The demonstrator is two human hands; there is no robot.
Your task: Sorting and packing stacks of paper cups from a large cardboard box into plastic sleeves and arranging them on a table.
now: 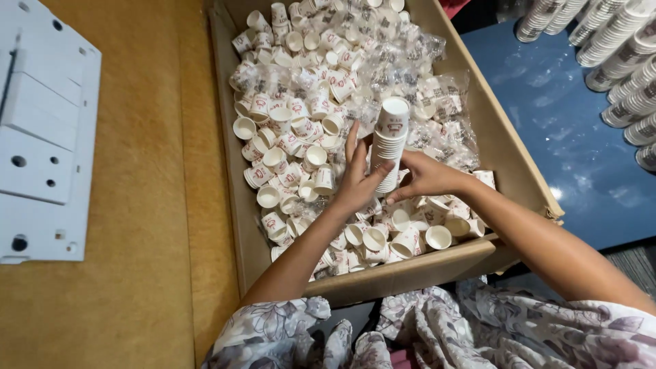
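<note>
A short upright stack of small white paper cups (389, 140) with red print is held over a cardboard box (403, 272). My left hand (359, 174) grips the stack from the left, fingers partly spread upward. My right hand (425, 176) holds its lower part from the right. The box is filled with many loose cups (287, 147) of the same kind on the left and clear plastic wrappers (430, 96) toward the right and back.
A wooden surface (137, 273) lies left of the box, with a white panel (41, 130) with holes on it. To the right a dark blue surface (567, 143) bears long stacked rows of cups (622, 55). Floral fabric (437, 328) covers my lap.
</note>
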